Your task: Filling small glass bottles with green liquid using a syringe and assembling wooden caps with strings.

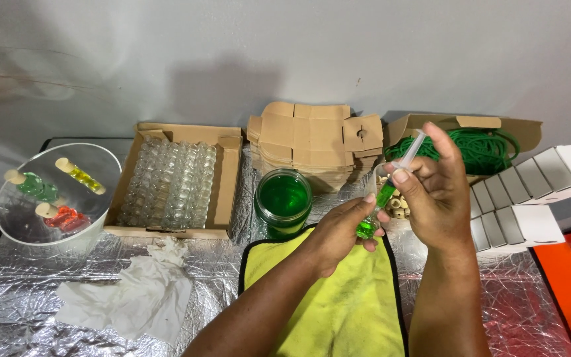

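My right hand (434, 192) grips a clear plastic syringe (401, 168) that holds green liquid, its tip pointing down and to the left. My left hand (342, 231) pinches a small glass bottle (367, 228) with green liquid in it, right under the syringe tip. Both hands hover above a yellow cloth (338, 304) with a black border. A glass jar of green liquid (283, 200) stands just left of my left hand.
A cardboard box of several empty small glass bottles (170, 182) sits at left. A clear bowl (57, 192) holds three corked bottles, green, yellow and red. Flat cardboard blanks (312, 142), green cord in a box (480, 149), white boxes (530, 192), corks (396, 203) and crumpled tissue (143, 291) lie on foil.
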